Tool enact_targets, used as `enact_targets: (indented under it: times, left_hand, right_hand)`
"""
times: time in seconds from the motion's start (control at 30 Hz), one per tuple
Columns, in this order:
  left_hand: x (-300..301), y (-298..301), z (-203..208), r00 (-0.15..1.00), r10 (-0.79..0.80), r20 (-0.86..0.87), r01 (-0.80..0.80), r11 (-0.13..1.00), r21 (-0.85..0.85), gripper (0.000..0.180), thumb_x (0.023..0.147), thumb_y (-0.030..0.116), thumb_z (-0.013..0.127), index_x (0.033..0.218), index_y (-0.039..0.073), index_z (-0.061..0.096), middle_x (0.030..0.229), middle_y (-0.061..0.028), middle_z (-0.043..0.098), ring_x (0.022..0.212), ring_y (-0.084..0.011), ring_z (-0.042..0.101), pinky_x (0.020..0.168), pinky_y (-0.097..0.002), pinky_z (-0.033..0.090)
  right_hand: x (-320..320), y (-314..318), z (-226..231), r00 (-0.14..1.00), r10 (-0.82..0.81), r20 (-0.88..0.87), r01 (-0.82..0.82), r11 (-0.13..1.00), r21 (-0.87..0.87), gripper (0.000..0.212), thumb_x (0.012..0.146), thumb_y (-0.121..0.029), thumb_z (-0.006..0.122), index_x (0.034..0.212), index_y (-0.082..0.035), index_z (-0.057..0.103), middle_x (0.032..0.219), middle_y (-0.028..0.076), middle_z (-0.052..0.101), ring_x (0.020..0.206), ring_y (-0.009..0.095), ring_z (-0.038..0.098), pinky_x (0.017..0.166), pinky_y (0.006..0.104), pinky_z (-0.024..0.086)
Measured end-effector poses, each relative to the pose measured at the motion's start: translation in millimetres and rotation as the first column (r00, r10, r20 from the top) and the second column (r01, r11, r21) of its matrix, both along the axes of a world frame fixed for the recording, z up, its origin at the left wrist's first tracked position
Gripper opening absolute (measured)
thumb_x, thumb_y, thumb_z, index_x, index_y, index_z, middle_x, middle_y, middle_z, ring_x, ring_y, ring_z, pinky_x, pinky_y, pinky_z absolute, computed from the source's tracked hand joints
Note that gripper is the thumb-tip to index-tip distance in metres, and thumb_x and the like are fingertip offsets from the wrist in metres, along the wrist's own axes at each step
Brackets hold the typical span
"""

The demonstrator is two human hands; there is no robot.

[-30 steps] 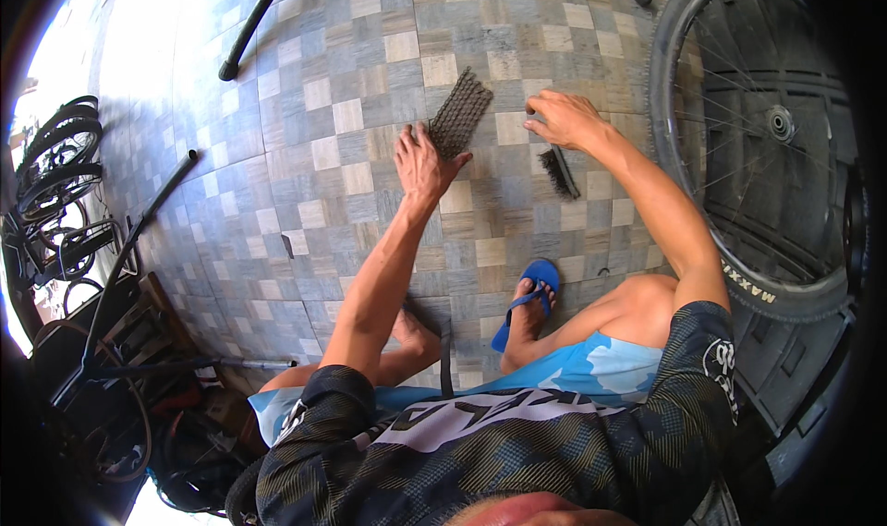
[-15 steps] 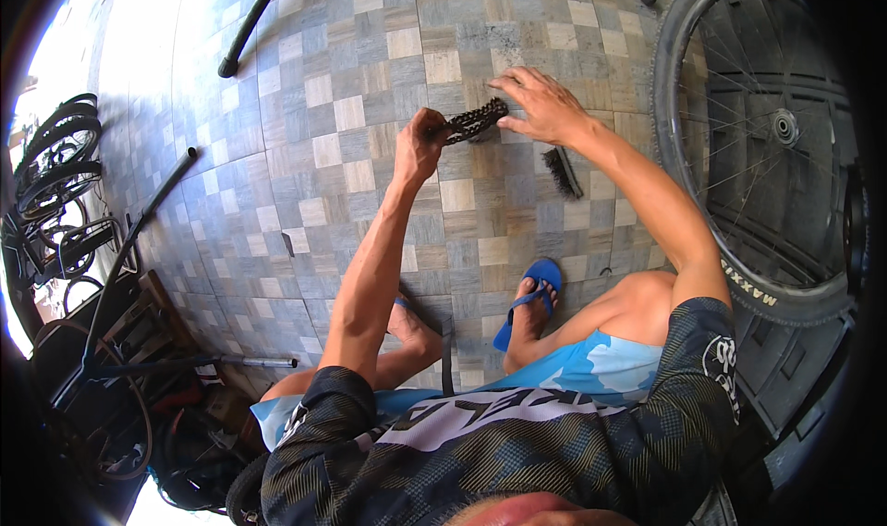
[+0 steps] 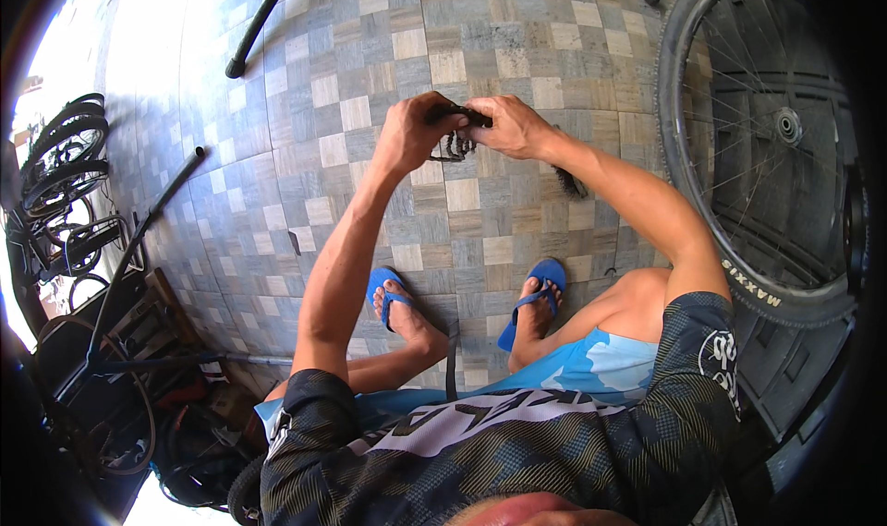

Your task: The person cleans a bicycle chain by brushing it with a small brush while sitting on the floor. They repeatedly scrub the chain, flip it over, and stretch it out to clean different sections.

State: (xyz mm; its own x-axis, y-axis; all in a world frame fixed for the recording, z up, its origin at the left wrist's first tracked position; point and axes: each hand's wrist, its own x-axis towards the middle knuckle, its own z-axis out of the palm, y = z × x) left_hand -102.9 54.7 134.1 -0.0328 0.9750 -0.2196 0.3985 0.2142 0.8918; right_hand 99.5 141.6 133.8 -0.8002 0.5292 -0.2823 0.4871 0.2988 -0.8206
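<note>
floor: grey and tan checkered tile floor (image 3: 277, 184); person sits low over it, knees apart, no bench in view.
wheel: big bike wheel (image 3: 739, 157) with knobby tyre stands at the right, hub and spokes visible; same spot as in both earlier frames.
tyre pile: stack of tyres (image 3: 60, 166) at far left edge, unchanged.
tube: long dark tube (image 3: 263, 18) lies on tiles at the top, unchanged.
sandals: blue sandal (image 3: 545, 290) on right foot, blue sandal (image 3: 381, 290) on left foot. Earlier only the right one showed as blue; the view is now framed so both show.
left hand: left hand (image 3: 411, 138) clenched on the left end of the tread strip, lifted off the floor. A second ago it lay flat on the tiles just beside the strip.
right hand: right hand (image 3: 508, 124) clenched on the right end of the same strip, close to the left hand. A second ago it was on the floor further right, by the brush.
tread strip: dark knobby tread strip (image 3: 455, 129) held between both hands above the tiles, bunched up, part hanging below the fingers. A second ago it lay flat on the floor; half a second ago just picked up.
brush: small dark brush (image 3: 570, 182) lies on tiles, partly hidden behind right forearm; stayed put.
</note>
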Motion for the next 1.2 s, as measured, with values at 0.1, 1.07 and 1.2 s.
enact_targets:
  times: [0.1, 1.07, 1.2]
  left_hand:
    - [-16, 4, 9, 0.993, -0.108, -0.041, 0.107, 0.994, -0.007, 0.023, 0.091, 0.017, 0.081, 0.102, -0.003, 0.075, 0.085, -0.012, 0.076, 0.077, -0.0103, 0.068, 0.069, -0.0314, 0.054]
    - [-145, -82, -49, 0.982, -0.178, 0.061, 0.188, 0.903, -0.386, 0.029, 0.091, 0.028, 0.073, 0.092, -0.001, 0.067, 0.085, -0.0111, 0.068, 0.082, -0.0172, 0.06, 0.078, -0.0345, 0.048]
    - [-164, -94, -11, 0.961, -0.235, -0.146, 0.12, 0.83, -0.544, 0.036, 0.095, 0.035, 0.074, 0.093, 0.001, 0.064, 0.07, -0.0037, 0.06, 0.068, -0.0152, 0.054, 0.064, -0.0382, 0.046]
  right_hand:
    - [8, 5, -5, 0.996, -0.016, -0.088, 0.013, 0.999, -0.032, 0.031, 0.098, -0.023, 0.066, 0.117, 0.0, 0.071, 0.099, 0.017, 0.077, 0.094, 0.028, 0.073, 0.086, 0.0404, 0.055]
    - [91, 122, 89, 0.898, -0.228, -0.377, 0.332, 0.913, 0.238, 0.024, 0.108, -0.026, 0.063, 0.107, -0.003, 0.07, 0.094, -0.001, 0.068, 0.093, 0.01, 0.061, 0.088, 0.0281, 0.051]
    - [124, 135, 59, 0.974, -0.218, -0.067, 0.226, 0.883, 0.411, 0.027, 0.106, -0.032, 0.064, 0.112, -0.006, 0.072, 0.101, 0.004, 0.072, 0.097, 0.016, 0.066, 0.089, 0.0326, 0.053]
